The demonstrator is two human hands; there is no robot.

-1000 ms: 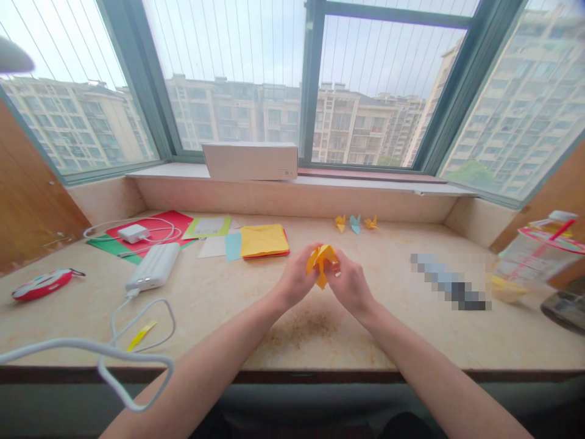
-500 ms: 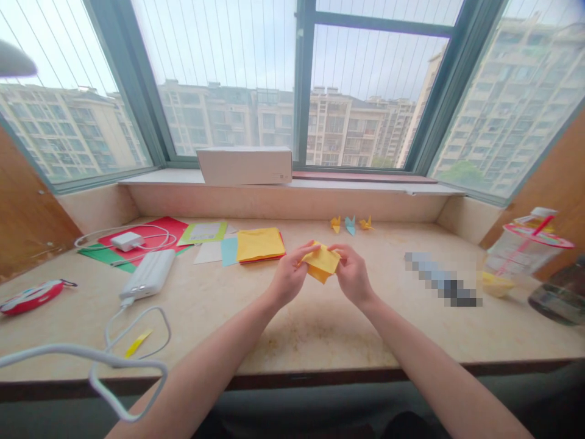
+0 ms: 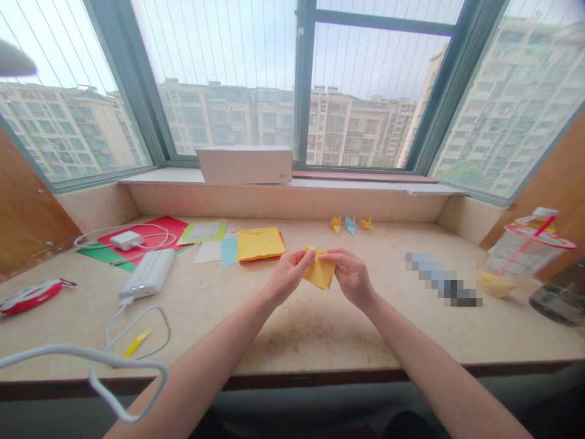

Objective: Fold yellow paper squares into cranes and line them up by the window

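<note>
A small piece of folded yellow origami paper point(image 3: 321, 272) is held above the stone counter. My left hand point(image 3: 291, 272) pinches its left edge, thumb on top. At the upper right of the paper are the fingers of my right hand point(image 3: 353, 274), the index finger laid along the top edge. Beyond my hands stand three small folded paper cranes: a yellow one point(image 3: 336, 224), a light blue one point(image 3: 350, 225) and another yellow one point(image 3: 366, 224). A stack of yellow paper sheets point(image 3: 260, 244) lies left of my left hand, with red sheets beneath it.
On the left are a white power bank point(image 3: 148, 273) with a looping cable point(image 3: 132, 353), a charger point(image 3: 127, 240), red paper point(image 3: 155, 228) and a red-and-white item point(image 3: 36, 297). A cup with a straw point(image 3: 525, 250) and a blurred-out object point(image 3: 441, 279) are on the right. A white box point(image 3: 245, 166) stands on the sill.
The yellow paper has turned and tilted in my hands. My left thumb has moved onto its face, and my right index finger now reaches further across its top edge.
</note>
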